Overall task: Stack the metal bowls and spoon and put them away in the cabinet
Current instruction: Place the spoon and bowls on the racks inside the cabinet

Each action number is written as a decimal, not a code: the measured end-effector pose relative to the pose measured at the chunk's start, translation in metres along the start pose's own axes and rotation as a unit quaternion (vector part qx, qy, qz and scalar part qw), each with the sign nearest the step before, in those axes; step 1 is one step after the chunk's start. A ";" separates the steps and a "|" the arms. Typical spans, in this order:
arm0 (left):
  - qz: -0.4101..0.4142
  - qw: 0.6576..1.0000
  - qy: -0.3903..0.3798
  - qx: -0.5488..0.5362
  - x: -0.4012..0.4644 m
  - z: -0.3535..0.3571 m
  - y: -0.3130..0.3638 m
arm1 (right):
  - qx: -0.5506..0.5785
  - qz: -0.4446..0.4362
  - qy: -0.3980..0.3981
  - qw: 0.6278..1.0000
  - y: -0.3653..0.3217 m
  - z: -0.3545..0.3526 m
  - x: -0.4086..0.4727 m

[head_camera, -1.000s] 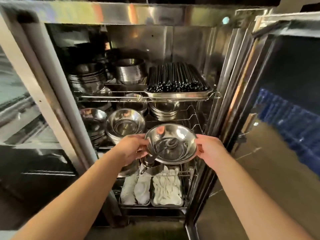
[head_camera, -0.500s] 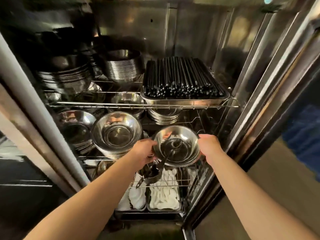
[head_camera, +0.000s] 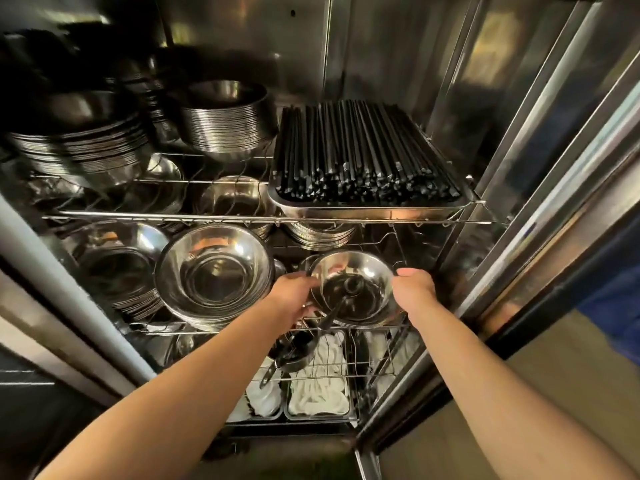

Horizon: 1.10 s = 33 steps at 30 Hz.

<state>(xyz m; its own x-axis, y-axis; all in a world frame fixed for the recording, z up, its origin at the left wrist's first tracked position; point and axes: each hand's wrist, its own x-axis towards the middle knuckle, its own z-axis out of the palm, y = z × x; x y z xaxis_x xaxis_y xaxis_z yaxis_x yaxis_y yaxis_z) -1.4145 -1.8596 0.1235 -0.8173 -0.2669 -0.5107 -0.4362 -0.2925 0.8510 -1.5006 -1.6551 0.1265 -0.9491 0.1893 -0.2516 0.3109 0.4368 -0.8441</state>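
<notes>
I hold a small stack of metal bowls point(head_camera: 372, 271) with both hands at the right end of the cabinet's middle wire shelf point(head_camera: 149, 329). A dark metal spoon point(head_camera: 341, 301) lies in the top bowl, its handle sticking out over the near rim. My left hand point(head_camera: 294, 294) grips the stack's left rim and my right hand point(head_camera: 414, 287) grips its right rim. The stack sits low over the wire; I cannot tell if it rests on it. A larger stack of metal bowls point(head_camera: 214, 271) stands just to its left.
The top shelf carries a steel tray of black chopsticks point(head_camera: 363, 157) and stacked metal bowls and plates point(head_camera: 225, 119). Another bowl stack point(head_camera: 114, 275) fills the middle shelf's left. Below are trays of white spoons point(head_camera: 318, 386). The cabinet's door frame point(head_camera: 540, 209) stands close on the right.
Both hands have carried the bowl stack with the spoon forward into the cabinet and down to the right end of the middle shelf. My head has moved closer to the cabinet.
</notes>
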 end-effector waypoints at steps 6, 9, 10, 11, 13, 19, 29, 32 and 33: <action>0.008 1.000 0.010 0.025 0.010 0.003 -0.003 | -0.017 0.003 -0.029 0.999 0.003 0.005 0.006; 0.014 1.000 0.009 0.021 0.011 0.001 -0.005 | -0.032 -0.004 -0.036 0.999 0.004 0.006 0.005; 0.015 1.000 0.012 0.017 0.010 0.000 -0.005 | -0.049 -0.015 -0.036 0.998 0.004 0.006 0.005; 0.020 1.000 0.014 0.012 0.008 -0.001 -0.005 | -0.070 -0.027 -0.036 0.997 0.004 0.007 0.004; 0.031 0.999 0.010 0.003 0.005 -0.005 -0.005 | -0.118 -0.050 -0.034 0.991 0.005 0.009 0.000; 0.087 0.989 0.021 0.114 -0.004 -0.015 -0.017 | -0.254 -0.217 -0.006 0.942 0.003 0.023 -0.022; 0.266 0.804 0.060 0.528 -0.045 -0.046 -0.054 | -0.331 -0.379 -0.210 0.838 0.003 0.045 -0.032; 0.248 0.734 0.068 0.629 -0.051 -0.053 -0.062 | -0.364 -0.404 -0.238 0.805 0.003 0.048 -0.032; 0.234 0.707 0.077 0.663 -0.053 -0.055 -0.065 | -0.377 -0.409 -0.242 0.795 0.003 0.048 -0.032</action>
<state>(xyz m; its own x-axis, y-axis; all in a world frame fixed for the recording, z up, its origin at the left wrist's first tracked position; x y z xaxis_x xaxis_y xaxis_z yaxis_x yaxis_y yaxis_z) -1.3223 -1.8767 0.0881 -0.9829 -0.1759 -0.0552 -0.1841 0.9514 0.2468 -1.4716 -1.7019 0.1089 -0.6999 -0.7107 -0.0713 -0.6522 0.6765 -0.3420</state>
